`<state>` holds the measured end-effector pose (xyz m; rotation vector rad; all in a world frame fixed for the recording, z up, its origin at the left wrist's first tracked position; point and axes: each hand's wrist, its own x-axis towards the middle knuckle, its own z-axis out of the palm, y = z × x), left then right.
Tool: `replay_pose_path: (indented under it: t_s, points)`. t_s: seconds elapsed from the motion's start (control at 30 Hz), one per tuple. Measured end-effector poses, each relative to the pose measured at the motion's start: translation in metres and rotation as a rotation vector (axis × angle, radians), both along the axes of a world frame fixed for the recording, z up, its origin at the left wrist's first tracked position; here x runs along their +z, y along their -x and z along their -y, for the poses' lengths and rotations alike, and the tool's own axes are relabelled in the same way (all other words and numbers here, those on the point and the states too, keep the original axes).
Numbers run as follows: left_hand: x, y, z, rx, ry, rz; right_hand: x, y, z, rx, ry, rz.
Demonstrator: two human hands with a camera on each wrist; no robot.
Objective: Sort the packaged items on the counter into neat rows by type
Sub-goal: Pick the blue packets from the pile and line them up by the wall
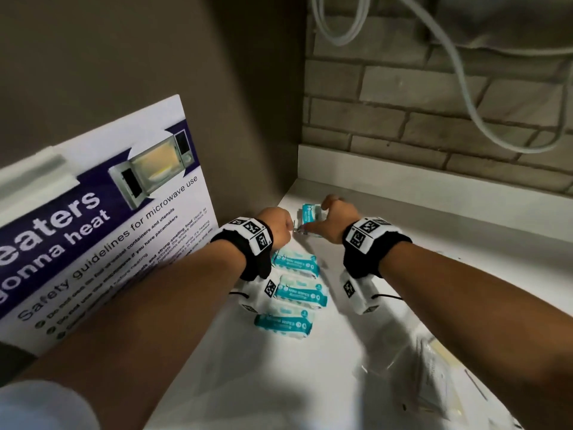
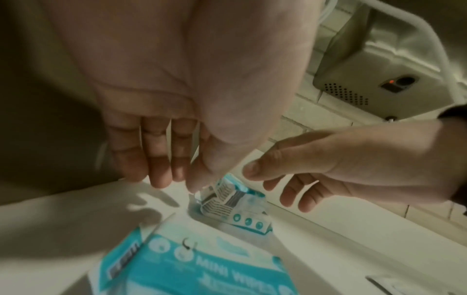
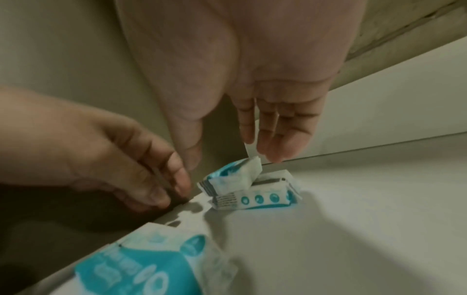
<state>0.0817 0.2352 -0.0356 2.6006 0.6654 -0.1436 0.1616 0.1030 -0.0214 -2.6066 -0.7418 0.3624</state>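
Teal-and-white mini wipes packs lie on the white counter (image 1: pixel 449 243). Three of them form a column (image 1: pixel 299 291) running toward me. Near the back left corner, one pack (image 3: pixel 232 177) leans tilted on another pack (image 3: pixel 260 197) that lies flat. My right hand (image 3: pixel 231 157) arches over the tilted pack (image 1: pixel 308 211), thumb and fingers spread to either side, fingertips close to its raised corner. My left hand (image 2: pixel 177 179) hangs just left of those packs (image 2: pixel 227 199), fingers pointing down and holding nothing. Its thumb tip is near a pack's clear seal edge.
A microwave safety poster (image 1: pixel 108 212) leans on the left wall. Brick wall and white hoses (image 1: pixel 465 103) are at the back, with a grey appliance (image 2: pixel 379 69) mounted above. Clear plastic packets (image 1: pixel 434 377) lie at the counter's near right.
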Motion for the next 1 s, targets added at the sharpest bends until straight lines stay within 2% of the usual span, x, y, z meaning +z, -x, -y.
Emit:
replay_pose_path:
  t_s: [0.1,0.23,0.43,0.57,0.67,0.87,1.0]
  points:
    - [-0.005,-0.014,-0.002,0.013,0.003,-0.032,-0.011,-0.003,-0.013,-0.019,0.061,-0.003]
    - [-0.006,-0.028,-0.001,-0.098,-0.015,-0.063,-0.017,-0.01,-0.012,-0.022,0.084,-0.002]
    - [-0.01,-0.045,0.003,-0.167,-0.006,-0.097,-0.005,-0.027,0.025,-0.125,0.091,0.011]
    - [-0.005,-0.046,0.004,-0.178,-0.072,-0.055,-0.002,-0.029,0.044,-0.17,0.078,0.004]
    - [0.006,-0.039,0.005,-0.13,-0.037,0.02,-0.002,-0.025,0.048,-0.194,0.076,-0.002]
    - [0.033,-0.02,0.007,0.054,0.211,0.231,-0.009,-0.015,0.048,-0.218,0.025,-0.034]
    - [0.038,-0.01,0.004,0.076,0.233,0.193,-0.008,-0.01,0.045,-0.171,-0.029,-0.03]
